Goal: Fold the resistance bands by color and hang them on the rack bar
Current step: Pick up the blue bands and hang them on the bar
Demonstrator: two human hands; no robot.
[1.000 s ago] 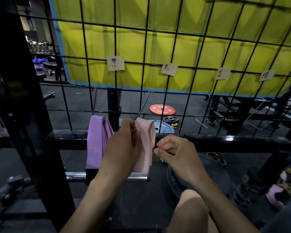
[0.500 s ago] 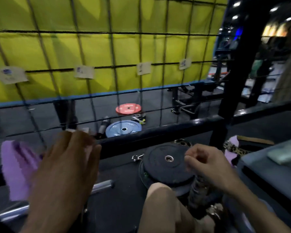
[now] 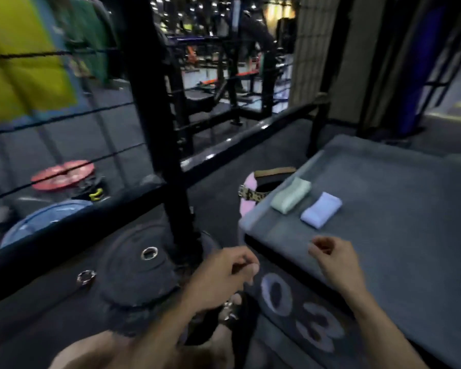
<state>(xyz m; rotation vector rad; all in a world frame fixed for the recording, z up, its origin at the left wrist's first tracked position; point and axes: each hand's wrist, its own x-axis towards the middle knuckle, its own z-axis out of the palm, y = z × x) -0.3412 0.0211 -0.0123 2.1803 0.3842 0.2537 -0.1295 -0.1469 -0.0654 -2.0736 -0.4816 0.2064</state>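
The right hand (image 3: 333,258) hovers over the near edge of a grey padded desk (image 3: 399,235), fingers loosely curled and holding nothing. The left hand (image 3: 221,275) hangs beside the desk's front corner, fingers also loosely curled, empty. Beyond the right hand, two folded resistance bands lie on the desk: a pale lilac band (image 3: 321,213) nearer, and a pale green band (image 3: 290,194) just beside it toward the desk's far-left edge. Left of the left hand, a black round weight plate (image 3: 136,270) lies on the floor.
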